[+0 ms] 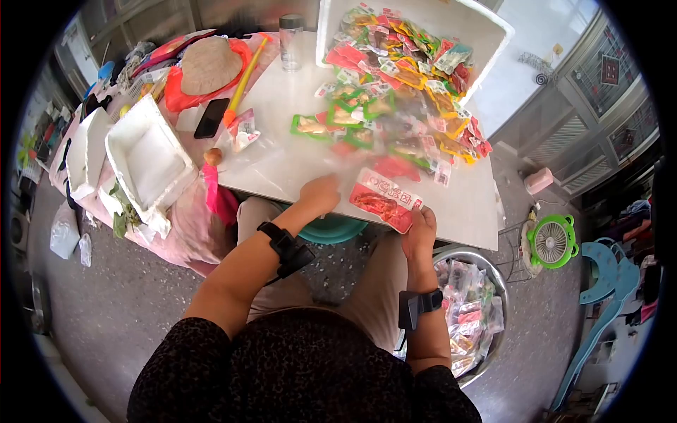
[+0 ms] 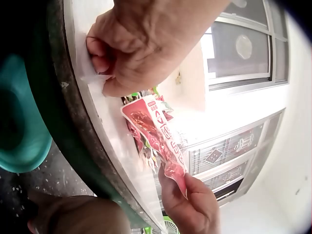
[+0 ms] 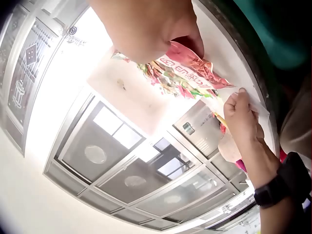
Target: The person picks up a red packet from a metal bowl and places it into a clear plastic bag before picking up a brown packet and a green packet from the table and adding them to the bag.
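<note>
My right hand [image 1: 421, 229] pinches a flat red-and-white food packet [image 1: 384, 199] by its lower right corner, above the table's front edge. Printed lettering and a picture of reddish food show on its face. To the left, my left hand [image 1: 321, 196] has its fingers curled at the table edge. In the left wrist view a bit of clear plastic film [image 2: 95, 77] sticks out between its thumb and fingers; the rest of it is hidden. Beyond both hands lies a heap of colourful food packets [image 1: 405, 77], spilling from a white foam box [image 1: 486, 32] onto the table [image 1: 282, 166].
A metal basin [image 1: 502, 282] of packed bags stands on the floor by my right leg. Under the table edge is a teal basin [image 1: 331, 231]. A phone [image 1: 210, 118], a jar [image 1: 291, 44] and an open foam box [image 1: 151, 158] are at the left.
</note>
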The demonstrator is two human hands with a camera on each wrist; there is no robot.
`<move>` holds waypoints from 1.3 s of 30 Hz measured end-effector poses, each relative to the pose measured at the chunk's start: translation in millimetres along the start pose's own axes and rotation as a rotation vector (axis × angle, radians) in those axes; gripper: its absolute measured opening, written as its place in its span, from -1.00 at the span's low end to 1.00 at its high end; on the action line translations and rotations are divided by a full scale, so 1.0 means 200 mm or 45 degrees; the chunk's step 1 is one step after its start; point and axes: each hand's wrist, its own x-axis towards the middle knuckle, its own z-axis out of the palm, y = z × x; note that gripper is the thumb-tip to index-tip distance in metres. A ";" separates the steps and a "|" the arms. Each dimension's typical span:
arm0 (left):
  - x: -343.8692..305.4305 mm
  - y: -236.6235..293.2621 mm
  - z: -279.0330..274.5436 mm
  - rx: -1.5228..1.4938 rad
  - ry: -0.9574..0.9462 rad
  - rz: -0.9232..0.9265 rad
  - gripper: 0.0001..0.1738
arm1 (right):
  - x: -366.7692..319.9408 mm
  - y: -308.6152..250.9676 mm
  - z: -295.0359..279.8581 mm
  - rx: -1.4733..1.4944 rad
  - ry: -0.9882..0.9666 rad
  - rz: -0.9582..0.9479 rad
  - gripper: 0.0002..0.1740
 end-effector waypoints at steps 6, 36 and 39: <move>-0.01 0.01 -0.06 -0.023 -0.081 0.102 -0.75 | -0.09 0.04 0.07 0.162 0.046 0.111 -0.89; -0.07 -0.04 0.03 0.007 0.123 0.377 -0.50 | -0.26 0.05 0.14 0.024 0.157 -0.054 -0.93; -0.07 0.00 -0.05 -0.001 -0.027 0.184 -0.50 | -0.27 0.04 0.14 0.029 0.160 -0.051 -0.93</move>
